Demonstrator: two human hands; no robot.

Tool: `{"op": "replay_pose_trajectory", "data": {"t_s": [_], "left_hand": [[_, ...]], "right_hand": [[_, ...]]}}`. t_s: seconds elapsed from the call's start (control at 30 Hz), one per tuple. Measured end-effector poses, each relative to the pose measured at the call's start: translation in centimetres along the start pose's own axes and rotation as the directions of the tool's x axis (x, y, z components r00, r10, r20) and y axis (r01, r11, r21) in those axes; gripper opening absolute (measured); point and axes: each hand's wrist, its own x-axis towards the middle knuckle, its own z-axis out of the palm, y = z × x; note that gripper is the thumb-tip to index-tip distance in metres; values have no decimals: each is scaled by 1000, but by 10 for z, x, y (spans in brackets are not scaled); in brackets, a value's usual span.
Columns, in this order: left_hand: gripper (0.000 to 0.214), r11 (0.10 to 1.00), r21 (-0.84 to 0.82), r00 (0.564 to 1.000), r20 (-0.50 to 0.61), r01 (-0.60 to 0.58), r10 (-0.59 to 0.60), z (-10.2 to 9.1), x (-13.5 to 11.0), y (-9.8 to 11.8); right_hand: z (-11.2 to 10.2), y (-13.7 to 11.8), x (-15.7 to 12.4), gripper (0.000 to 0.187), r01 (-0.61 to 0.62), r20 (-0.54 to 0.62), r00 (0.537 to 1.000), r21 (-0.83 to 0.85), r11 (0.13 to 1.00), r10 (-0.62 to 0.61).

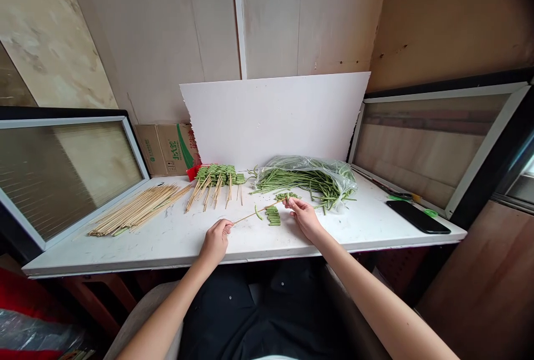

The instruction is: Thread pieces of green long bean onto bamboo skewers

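My left hand (216, 242) is closed around the near end of a thin bamboo skewer (244, 219). A cut piece of green bean (258, 213) appears on or right behind the skewer's middle; I cannot tell which. At the far end, the fingers of my right hand (304, 216) pinch the skewer; whether a bean piece is also between them is hard to make out. Just below the skewer, short bean pieces (272, 216) lie side by side in a row on the white table (250, 248). More cut pieces (282, 196) are heaped behind my right fingertips.
To the left lies a spread of bare skewers (136, 211). Behind it, filled bean skewers (217, 175) are stacked. A clear plastic bag (308, 164) of long green beans (287, 180) stands at the back. A black phone (417, 216) lies at right; a cardboard box (167, 148) is at back left.
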Motion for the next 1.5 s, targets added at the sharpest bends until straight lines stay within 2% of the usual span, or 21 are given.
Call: {"op": "replay_pose_trajectory", "data": {"t_s": [0.37, 0.87, 1.23, 1.5], "left_hand": [[24, 1000, 19, 1000, 21, 10, -11, 1, 0, -3], [25, 999, 39, 1000, 25, 17, -18, 0, 0, -1], [26, 996, 58, 997, 27, 65, -66, 1, -1, -2], [25, 996, 72, 999, 22, 43, -45, -1, -1, 1]], "right_hand": [[0, 2, 2, 51, -28, 1, 1000, 36, 999, 28], [2, -6, -2, 61, -15, 2, 1000, -66, 998, 15], [-1, 0, 2, 54, -3, -28, 1000, -60, 998, 2], [2, -1, -1, 49, -4, -35, 999, -108, 994, 0]]}}
